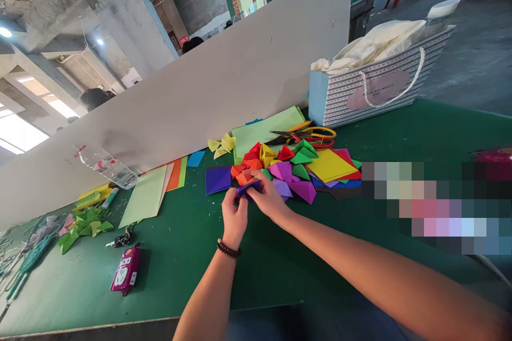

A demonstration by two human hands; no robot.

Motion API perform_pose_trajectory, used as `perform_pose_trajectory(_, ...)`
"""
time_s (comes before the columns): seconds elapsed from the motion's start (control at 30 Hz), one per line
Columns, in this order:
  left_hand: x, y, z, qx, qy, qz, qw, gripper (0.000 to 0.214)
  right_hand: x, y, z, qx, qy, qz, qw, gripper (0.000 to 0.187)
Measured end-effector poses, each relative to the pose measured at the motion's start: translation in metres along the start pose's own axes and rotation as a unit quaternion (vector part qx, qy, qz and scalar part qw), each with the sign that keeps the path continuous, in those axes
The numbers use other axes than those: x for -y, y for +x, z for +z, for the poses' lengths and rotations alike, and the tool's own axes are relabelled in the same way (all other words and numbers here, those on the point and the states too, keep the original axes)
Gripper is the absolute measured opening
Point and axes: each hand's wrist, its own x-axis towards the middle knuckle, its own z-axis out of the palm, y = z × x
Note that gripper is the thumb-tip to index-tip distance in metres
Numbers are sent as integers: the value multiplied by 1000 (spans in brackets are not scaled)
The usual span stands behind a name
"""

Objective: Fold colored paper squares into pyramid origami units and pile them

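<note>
Between my two hands is a small piece of dark purple folded paper (248, 188). My left hand (235, 210), with a dark beaded bracelet at the wrist, pinches its left side. My right hand (269, 198) grips the other side, its fingers partly covering the paper. Just behind the hands lies a cluster of folded paper pieces in red, orange, yellow, green and violet, among them a purple one (304, 191). Flat purple-blue square paper (218, 180) lies left of the cluster. To the right, a yellow square sheet (331, 164) tops a stack of coloured paper.
Scissors (316, 136) lie on light green sheets (262, 130) behind the cluster. A striped gift bag (372, 82) stands at the back right. Leftward are more sheets (144, 197), a plastic bottle (110, 168), keys (122, 237) and a magenta packet (126, 270). A white partition (240, 69) borders the green table.
</note>
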Motion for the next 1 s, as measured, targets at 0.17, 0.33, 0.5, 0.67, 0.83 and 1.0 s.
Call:
perform_pose_trajectory(0.17,-1,0,0,0,7,4,1000,15,-2,0,-1,-2,-9,-3,1000,40)
perform_pose_trajectory(0.33,1,1,-1,-9,7,8,1000,17,-2,1,0,0,8,-2,1000,41)
perform_pose_trajectory(0.5,9,2,0,-18,-1,5,1000,12,-4,3,3,23,36,2,999,46)
perform_pose_trajectory(0.67,10,4,-1,4,-10,6,1000,15,2,8,-3,24,45,2,999,47)
perform_pose_trajectory(0.83,7,15,-16,29,-16,-3,999,18,15,14,-16,83,-17,-30,996,35)
perform_pose_trajectory(1.0,21,27,-37,29,9,-34,999,30,15,16,-30,27,-285,-194,938,36)
